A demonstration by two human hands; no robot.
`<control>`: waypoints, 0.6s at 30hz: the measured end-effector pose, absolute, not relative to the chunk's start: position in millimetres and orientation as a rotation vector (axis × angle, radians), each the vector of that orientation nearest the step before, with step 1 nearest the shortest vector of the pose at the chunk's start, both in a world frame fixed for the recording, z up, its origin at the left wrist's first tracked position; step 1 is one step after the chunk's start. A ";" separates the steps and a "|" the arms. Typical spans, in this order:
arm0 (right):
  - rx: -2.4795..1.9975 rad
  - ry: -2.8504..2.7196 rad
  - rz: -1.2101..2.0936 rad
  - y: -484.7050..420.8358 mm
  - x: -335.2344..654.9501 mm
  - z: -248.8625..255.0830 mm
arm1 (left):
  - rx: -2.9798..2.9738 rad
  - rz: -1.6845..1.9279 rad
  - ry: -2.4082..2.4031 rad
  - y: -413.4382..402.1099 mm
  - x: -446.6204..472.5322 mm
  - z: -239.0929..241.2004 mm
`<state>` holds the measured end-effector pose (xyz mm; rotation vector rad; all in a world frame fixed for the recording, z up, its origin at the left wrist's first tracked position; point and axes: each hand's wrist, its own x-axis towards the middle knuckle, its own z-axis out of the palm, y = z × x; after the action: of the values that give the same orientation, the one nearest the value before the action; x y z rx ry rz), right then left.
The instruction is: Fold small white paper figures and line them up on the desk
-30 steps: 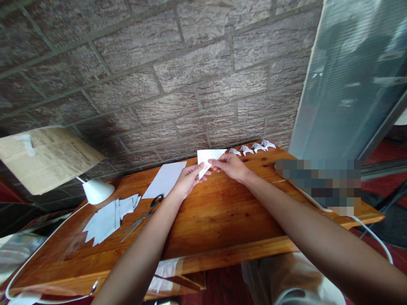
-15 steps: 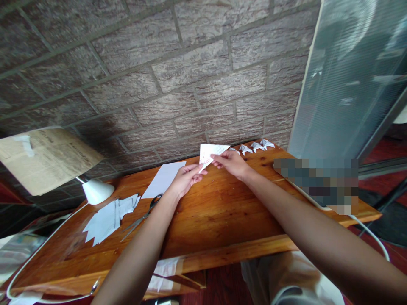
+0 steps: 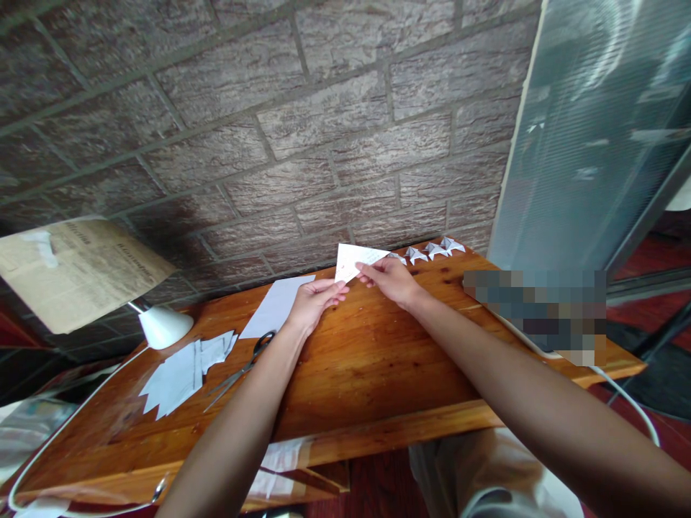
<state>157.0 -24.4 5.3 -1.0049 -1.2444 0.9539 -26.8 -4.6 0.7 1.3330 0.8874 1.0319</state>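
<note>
Between my two hands, above the far part of the wooden table, is a white folded paper triangle with faint printing on it. My left hand pinches its lower left corner between thumb and fingers. On the right side, my right hand grips the paper with the thumb on its face. Just beyond the right hand stand several folded paper stars in a row by the wall. A white sheet of paper lies left of my left hand, and black-handled scissors rest beside my left forearm.
Several cut paper pieces lie on the left of the wooden table. Behind them stands a lamp with a white base and a paper shade. A blurred-out device is at the right edge. A stone-patterned wall borders the back.
The paper triangle has turned slightly, and the red marks on its face are less visible. Both hands still hold it in nearly the same place.
</note>
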 end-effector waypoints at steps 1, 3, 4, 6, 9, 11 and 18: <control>-1.005 -1.247 0.949 -24.5 157.1 5.6 | 1.318 1.026 0.881 -5.0 -26.8 0.8; -1.008 -1.242 0.936 -24.3 157.4 5.9 | 1.280 1.013 0.859 -5.9 -26.9 1.2; -1.009 -1.232 0.926 -24.0 157.7 5.9 | 1.262 1.004 0.841 -6.3 -26.9 1.4; -1.011 -1.206 0.909 -23.2 158.3 5.7 | 1.245 0.993 0.791 -6.8 -26.8 1.7; -1.004 -1.183 0.887 -22.1 158.8 5.1 | 1.264 1.019 0.742 -6.9 -26.4 2.1; -1.000 -1.178 0.882 -21.6 158.5 4.6 | 1.284 1.046 0.751 -7.0 -26.2 2.4; -0.985 -1.117 0.900 -20.2 160.5 4.6 | 1.303 1.054 0.704 -9.7 -26.7 5.5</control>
<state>160.5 -20.2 4.6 -0.9849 -1.1169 0.8996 -26.7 -9.7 5.5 1.3025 0.7043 1.0542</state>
